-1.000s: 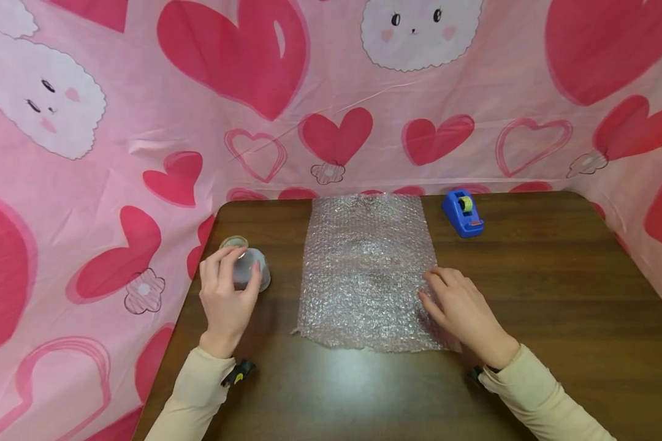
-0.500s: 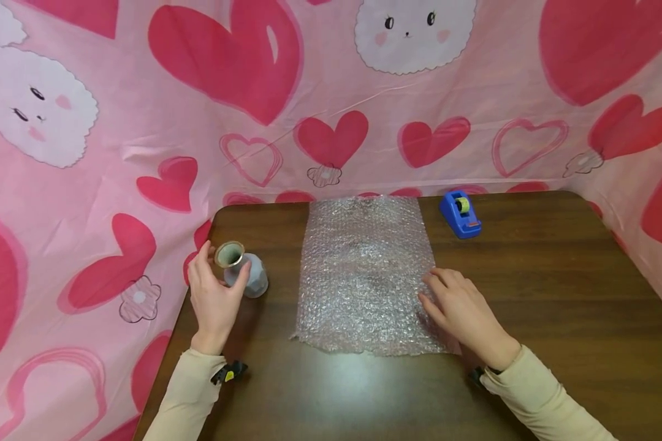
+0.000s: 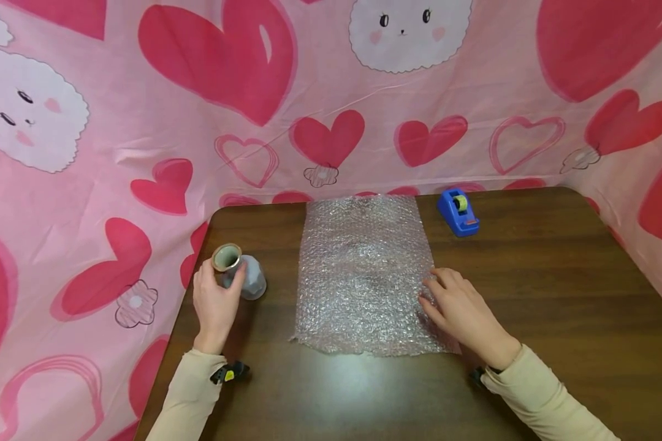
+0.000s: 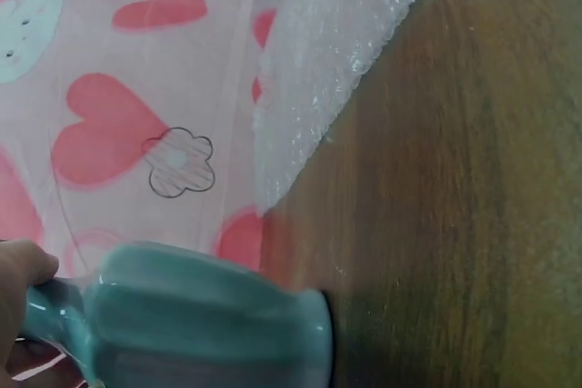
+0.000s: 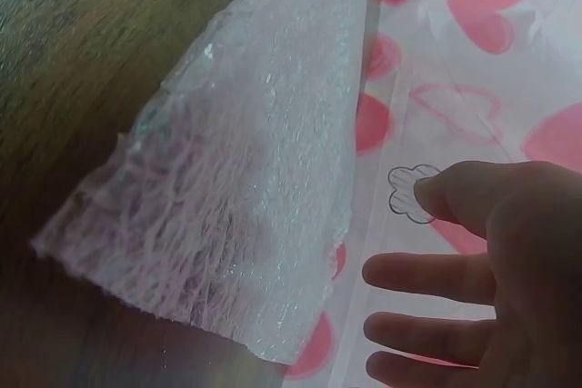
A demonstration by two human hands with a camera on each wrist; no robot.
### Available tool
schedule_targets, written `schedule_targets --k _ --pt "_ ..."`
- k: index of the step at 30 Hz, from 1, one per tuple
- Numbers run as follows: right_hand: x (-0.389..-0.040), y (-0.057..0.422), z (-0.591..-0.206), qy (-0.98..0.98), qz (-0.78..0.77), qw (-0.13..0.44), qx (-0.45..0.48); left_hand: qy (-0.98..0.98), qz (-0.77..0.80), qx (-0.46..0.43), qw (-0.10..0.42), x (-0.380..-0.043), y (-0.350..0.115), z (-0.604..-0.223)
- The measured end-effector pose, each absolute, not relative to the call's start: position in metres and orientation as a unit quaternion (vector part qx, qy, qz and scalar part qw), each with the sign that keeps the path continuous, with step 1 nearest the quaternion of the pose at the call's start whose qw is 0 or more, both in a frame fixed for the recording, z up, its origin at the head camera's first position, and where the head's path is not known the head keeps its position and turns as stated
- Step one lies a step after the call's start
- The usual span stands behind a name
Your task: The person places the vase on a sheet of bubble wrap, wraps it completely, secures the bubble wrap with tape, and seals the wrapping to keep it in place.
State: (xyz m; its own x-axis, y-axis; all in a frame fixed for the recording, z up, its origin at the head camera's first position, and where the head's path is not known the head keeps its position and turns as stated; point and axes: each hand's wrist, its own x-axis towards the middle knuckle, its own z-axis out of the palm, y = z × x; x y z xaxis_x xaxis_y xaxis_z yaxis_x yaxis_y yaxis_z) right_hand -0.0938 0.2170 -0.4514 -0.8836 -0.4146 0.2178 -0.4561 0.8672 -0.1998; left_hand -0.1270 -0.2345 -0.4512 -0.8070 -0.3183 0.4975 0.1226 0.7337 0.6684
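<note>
A grey-green ceramic vase (image 3: 254,283) with a flared, brown-edged mouth stands at the left of the table. My left hand (image 3: 216,309) holds it by the narrow neck, thumb on the near side. In the left wrist view the glossy, ribbed body of the vase (image 4: 195,320) shows, with fingertips at its neck. A sheet of bubble wrap (image 3: 364,275) lies flat in the middle. Over its right edge is my right hand (image 3: 469,312), fingers loosely spread and gripping nothing. The right wrist view shows these fingers apart, beside the bubble wrap (image 5: 227,188).
A blue tape dispenser (image 3: 459,212) with a roll of tape stands near the back edge, right of the bubble wrap. Behind the brown wooden table (image 3: 557,294) hangs a pink cloth (image 3: 276,159) with hearts, which also covers the left and right sides.
My left hand has shifted from above the vase to its left side and closed round the neck, leaving the mouth in sight. The right hand stays in place.
</note>
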Motion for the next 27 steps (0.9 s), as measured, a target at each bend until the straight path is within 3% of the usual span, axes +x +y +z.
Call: schedule_targets --k 27 --pt "-0.0924 0.2175 -0.4552 -0.964 0.113 0.075 0.230 -0.844 -0.414 0.034 0.341 -0.1264 -0.2302 -0.4483"
